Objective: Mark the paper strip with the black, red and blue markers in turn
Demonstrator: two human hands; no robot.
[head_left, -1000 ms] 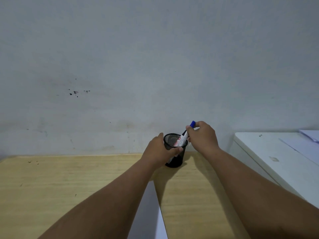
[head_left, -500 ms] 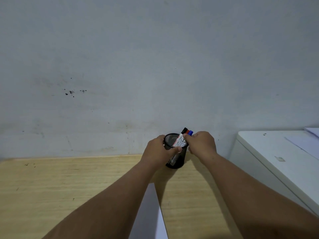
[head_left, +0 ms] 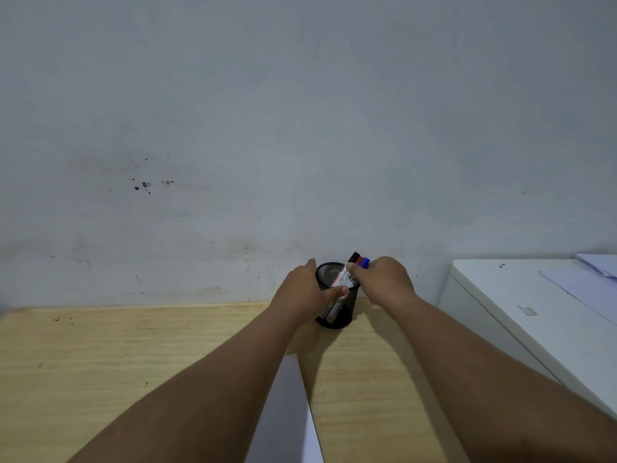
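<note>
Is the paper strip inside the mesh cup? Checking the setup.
No, the paper strip lies flat on the wooden table, nearer than the mesh cup.

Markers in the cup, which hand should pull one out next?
Probably right: the right hand is already at the markers leaning that way, while the left hand steadies the cup.

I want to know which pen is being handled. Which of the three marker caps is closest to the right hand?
The blue cap. It touches the right hand, while the red cap and black cap sit further left.
</note>
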